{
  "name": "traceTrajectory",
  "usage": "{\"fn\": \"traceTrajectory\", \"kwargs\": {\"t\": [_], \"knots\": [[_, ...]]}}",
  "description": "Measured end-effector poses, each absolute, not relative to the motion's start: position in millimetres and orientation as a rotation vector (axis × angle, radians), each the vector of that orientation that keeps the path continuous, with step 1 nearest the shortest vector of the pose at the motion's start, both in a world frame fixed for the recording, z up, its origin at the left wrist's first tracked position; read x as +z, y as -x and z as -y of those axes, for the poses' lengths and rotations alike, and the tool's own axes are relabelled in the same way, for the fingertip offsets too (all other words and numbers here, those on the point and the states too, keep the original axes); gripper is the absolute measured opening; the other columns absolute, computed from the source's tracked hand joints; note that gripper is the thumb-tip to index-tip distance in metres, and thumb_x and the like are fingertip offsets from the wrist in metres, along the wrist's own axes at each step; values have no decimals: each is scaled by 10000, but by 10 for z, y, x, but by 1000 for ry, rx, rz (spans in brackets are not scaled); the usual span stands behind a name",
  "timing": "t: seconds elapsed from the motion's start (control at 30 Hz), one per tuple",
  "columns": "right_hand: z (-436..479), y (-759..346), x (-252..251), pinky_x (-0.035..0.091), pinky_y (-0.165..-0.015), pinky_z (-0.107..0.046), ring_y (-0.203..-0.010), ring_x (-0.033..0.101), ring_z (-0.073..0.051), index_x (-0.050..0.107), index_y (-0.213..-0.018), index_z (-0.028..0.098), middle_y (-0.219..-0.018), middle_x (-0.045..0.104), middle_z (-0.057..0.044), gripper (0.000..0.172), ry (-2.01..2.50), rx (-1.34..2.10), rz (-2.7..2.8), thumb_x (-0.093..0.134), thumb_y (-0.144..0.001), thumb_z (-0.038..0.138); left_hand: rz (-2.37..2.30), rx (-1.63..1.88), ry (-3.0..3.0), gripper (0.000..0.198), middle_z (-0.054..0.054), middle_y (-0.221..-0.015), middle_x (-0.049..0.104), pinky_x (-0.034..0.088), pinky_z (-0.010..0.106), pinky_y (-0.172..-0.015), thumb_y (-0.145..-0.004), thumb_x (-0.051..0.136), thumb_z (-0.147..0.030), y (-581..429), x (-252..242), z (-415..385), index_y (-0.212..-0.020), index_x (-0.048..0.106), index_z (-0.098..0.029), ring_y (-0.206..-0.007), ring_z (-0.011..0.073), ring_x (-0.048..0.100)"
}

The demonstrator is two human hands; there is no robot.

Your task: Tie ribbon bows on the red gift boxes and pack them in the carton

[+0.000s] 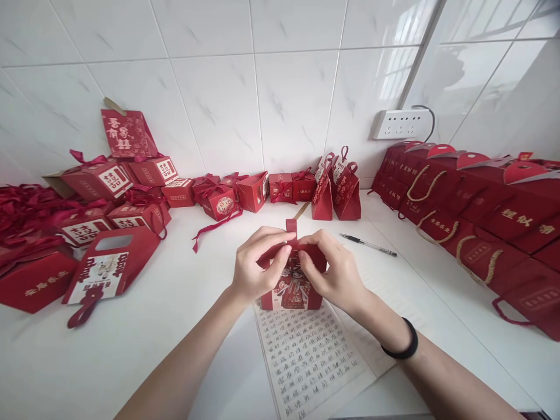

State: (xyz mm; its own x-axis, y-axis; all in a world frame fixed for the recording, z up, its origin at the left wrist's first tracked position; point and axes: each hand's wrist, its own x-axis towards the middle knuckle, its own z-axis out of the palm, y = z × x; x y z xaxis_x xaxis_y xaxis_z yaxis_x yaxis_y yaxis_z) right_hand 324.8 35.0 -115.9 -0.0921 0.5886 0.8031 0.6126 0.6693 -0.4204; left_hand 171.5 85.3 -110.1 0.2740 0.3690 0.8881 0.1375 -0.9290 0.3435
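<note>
Upright in front of me stands a small red gift box (292,291) with a printed figure on its front. A loop of red ribbon (291,225) rises from its top. My left hand (262,259) pinches the box's top edge at the left of the loop, thumb in front and fingers behind. From the other side, my right hand (330,268) pinches the same top edge close to the ribbon, with a black band on its wrist. Both hands hide the upper corners of the box. Beneath it lies an open notebook (315,356) filled with handwriting.
A black pen (370,245) lies right of the box. Red gift boxes (98,181) are piled at the left, and more line the tiled wall. Two triangular boxes (347,192) stand at the back. Red gift bags (481,216) with rope handles fill the right side, below a power strip (401,123).
</note>
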Motion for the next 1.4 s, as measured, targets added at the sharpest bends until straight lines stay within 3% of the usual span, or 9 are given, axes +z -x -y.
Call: {"fn": "traceTrajectory", "kwargs": {"t": [0.2,0.5,0.93,1.1,1.4], "knots": [[-351,-3212,-1159,430,-570,-258,-656,505,-144,512,-901,197,-765,519,-12,89,964,-67,1729,474,-870,123,-423,1643,-2372,353,45,-973,637,537,278,-698,-770,531,-81,-1668,-1117,-886,-1077,647,-210,-856,157,620],[-358,-3208,-1165,436,-603,-264,-663,503,-145,512,-869,199,-775,524,-13,63,997,-21,1702,486,-872,141,-414,1660,-2337,331,41,-926,642,535,274,-702,-774,532,-74,-1694,-1114,-879,-1052,652,-208,-836,148,614],[-345,-3204,-1116,455,-669,-286,-730,532,-164,520,-861,200,-819,540,-28,80,1018,76,1695,487,-841,130,-499,1525,-2222,264,6,-751,604,522,233,-575,-744,525,-109,-1688,-1045,-842,-939,670,-209,-657,114,578],[-344,-3192,-1103,446,-630,-278,-690,511,-157,505,-842,207,-805,516,-17,93,1038,112,1683,480,-824,120,-639,1410,-2017,336,-33,-659,563,469,212,-474,-734,542,-130,-1695,-1048,-806,-1056,593,-211,-525,93,534],[-359,-3209,-1125,452,-658,-293,-724,515,-168,499,-862,202,-808,516,-31,78,992,102,1696,460,-857,135,-511,1366,-2005,416,7,-772,625,499,263,-608,-713,559,-141,-1661,-1096,-877,-1117,485,-207,-688,146,602]]}}
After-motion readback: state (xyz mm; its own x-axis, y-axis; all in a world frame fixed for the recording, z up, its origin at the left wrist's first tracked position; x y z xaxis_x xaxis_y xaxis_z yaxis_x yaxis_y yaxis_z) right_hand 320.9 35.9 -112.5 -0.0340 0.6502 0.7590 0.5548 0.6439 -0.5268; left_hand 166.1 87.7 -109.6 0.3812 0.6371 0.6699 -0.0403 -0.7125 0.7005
